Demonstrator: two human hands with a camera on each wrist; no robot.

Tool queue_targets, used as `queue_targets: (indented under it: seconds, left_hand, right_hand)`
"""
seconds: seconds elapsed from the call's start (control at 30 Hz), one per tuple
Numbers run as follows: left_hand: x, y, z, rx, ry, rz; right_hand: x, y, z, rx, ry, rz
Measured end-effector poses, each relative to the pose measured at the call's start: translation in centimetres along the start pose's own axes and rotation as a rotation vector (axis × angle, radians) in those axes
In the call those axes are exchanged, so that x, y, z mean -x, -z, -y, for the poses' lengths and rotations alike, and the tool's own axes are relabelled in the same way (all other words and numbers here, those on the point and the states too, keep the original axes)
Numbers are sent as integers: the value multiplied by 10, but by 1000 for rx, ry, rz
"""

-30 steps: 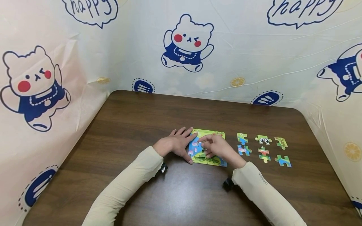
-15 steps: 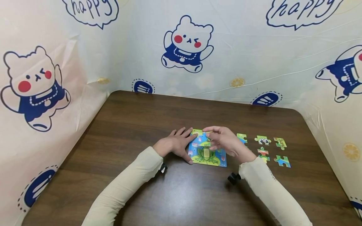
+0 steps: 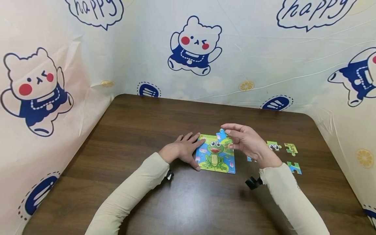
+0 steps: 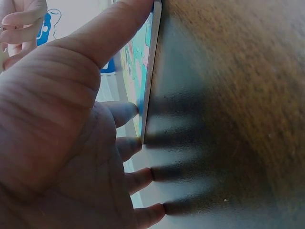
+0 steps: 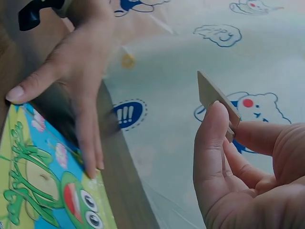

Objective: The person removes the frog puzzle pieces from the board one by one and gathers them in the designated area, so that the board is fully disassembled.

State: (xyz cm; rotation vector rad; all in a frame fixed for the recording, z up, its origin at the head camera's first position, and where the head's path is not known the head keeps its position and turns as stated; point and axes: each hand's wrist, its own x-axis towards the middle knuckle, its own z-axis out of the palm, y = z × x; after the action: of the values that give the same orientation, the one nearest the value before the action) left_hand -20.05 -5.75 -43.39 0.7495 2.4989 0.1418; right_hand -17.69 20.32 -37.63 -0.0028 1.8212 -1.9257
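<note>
My right hand (image 3: 249, 143) pinches a blue jigsaw puzzle piece (image 3: 220, 135) between thumb and fingertips, raised over the upper right of a frog puzzle board (image 3: 202, 165). In the right wrist view the puzzle piece (image 5: 209, 93) shows its plain brownish back and thin edge. My left hand (image 3: 186, 150) lies with spread fingers along the board's left side, thumb at the near corner and index finger over the top part. The left wrist view shows the thumb and two fingertips at the edge of the board (image 4: 151, 71), the other fingertips down on the table.
To the right lie loose jigsaw pieces: one with eyes (image 3: 274, 146), a green one (image 3: 291, 148) and a blue-green one (image 3: 294, 167). Others are partly hidden behind my right hand. The brown table (image 3: 164, 120) meets a patterned cloth (image 3: 249, 58) at its back and sides.
My right hand has risen from over the board and moved right, with the blue puzzle piece now visible in its fingers. The frog's face is uncovered. My left hand has stayed put.
</note>
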Motion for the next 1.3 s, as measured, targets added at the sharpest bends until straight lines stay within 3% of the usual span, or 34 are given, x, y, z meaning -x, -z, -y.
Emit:
queue_targets:
  seconds: [0.53,0.83,1.3]
  left_hand:
    - [0,-1,2,10,-17,-16]
    - [1,0,-1,14,-19,-10]
    - [2,0,-2,15,-16,-4]
  right_hand:
    - [27,26,14,-17,47,-63]
    - [50,49,6,-53,102,-69]
    - [79,88,-6,-98,99,-57]
